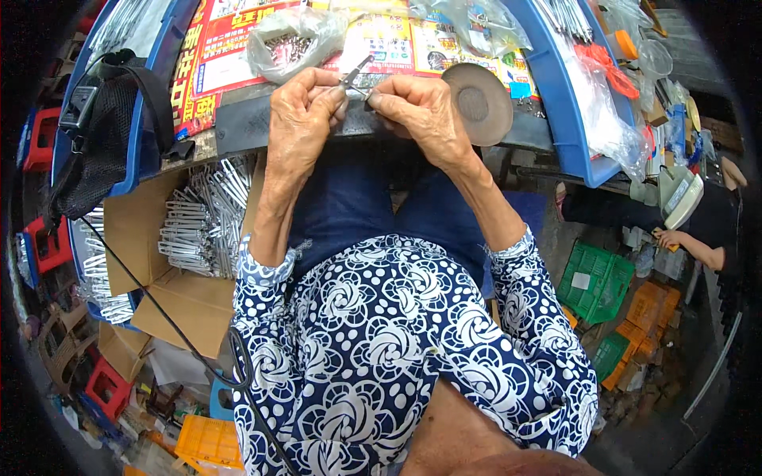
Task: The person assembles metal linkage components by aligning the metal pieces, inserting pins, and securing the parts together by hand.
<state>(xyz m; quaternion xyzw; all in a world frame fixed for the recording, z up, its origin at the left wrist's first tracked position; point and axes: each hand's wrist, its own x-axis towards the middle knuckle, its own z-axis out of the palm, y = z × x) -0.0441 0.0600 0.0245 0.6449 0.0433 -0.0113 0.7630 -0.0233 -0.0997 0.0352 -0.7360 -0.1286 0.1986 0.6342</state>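
Over the table's near edge, my left hand [305, 107] pinches a small dark metal piece [357, 71] with a narrow end pointing up and away. My right hand [417, 111] is close beside it, thumb and finger pressed together at a thin metal part [359, 90] between the hands. Whether the two parts are joined I cannot tell. Just beyond my left hand lies a clear plastic bag [317, 36] of small metal bits. A round brown disc [479, 103] rests on the table to the right of my right hand.
Blue trays [556, 103] flank the table, and the right one holds metal rods and plastic film. A black mesh bag [107, 143] hangs at the left. Below it, a cardboard box [135, 230] holds many metal pieces [202, 218]. Another person [690, 206] is at the right, near green crates [595, 282].
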